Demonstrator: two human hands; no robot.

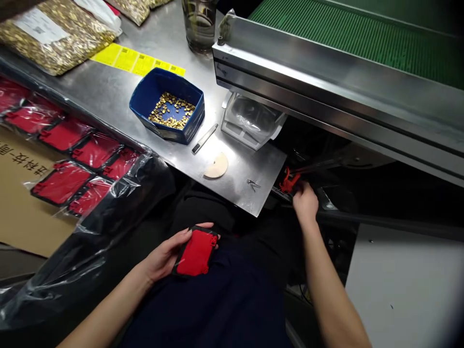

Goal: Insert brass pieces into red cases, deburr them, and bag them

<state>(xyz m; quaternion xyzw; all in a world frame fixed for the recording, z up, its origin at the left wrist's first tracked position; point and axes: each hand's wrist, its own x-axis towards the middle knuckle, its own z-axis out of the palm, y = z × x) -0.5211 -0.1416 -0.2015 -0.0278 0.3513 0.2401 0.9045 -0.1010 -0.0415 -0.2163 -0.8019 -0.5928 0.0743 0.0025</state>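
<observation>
Left hand [165, 256] — red plate [195, 252] upright, lengthwise

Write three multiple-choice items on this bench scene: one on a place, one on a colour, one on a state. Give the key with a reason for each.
1. Where does the blue bin stand?
A. on the steel table
B. on the green belt
C. in the lap

2. What colour is the flat part in the left hand?
A. yellow
B. red with a black rim
C. white

3. What is the right hand doing?
A. resting flat on the table
B. holding a glass
C. reaching below the table edge at a small red piece

Key: 1 A, the bin sits on the steel surface beside the yellow labels. 2 B, the part is red, edged in black. 3 C, the fingers are at the red piece just under the table corner; whether they grip it cannot be told.
</observation>
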